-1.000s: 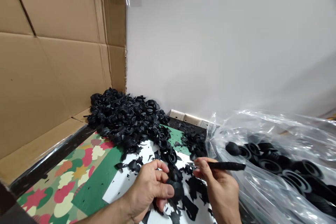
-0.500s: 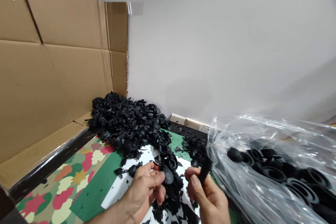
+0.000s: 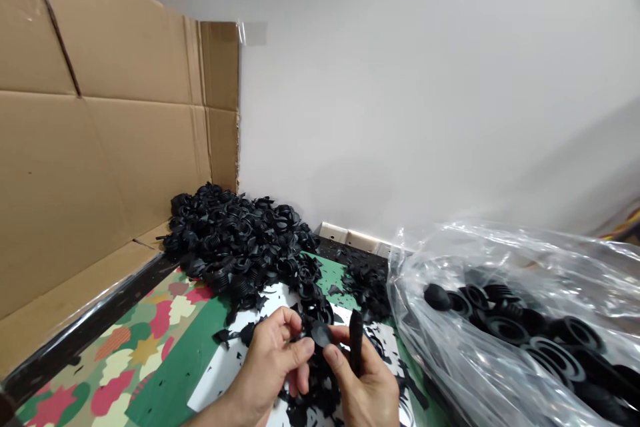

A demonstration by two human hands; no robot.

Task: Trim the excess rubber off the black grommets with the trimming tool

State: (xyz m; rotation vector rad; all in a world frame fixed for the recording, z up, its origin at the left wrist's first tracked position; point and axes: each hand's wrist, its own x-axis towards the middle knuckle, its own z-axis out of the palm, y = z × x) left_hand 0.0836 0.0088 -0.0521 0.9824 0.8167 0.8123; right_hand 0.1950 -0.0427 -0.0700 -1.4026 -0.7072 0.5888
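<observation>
My left hand is closed, its thumb and fingertips at the left edge of a small round black rubber part. My right hand meets that part's right edge with thumb and forefinger. A dark stick-like thing, perhaps a tool handle, stands upright between the right hand's fingers; its lower end is hidden. Beneath both hands lie black rubber scraps on a white sheet.
Behind the hands rises a large heap of black ribbed rubber pieces, beside a cardboard wall. A smaller scrap pile lies right of it. At right, a clear plastic bag holds black rubber rings. A patterned sheet covers the left.
My right hand has moved left to the round rubber part, and the dark stick-like thing has turned more upright in it. My left hand has stayed nearly in place.
</observation>
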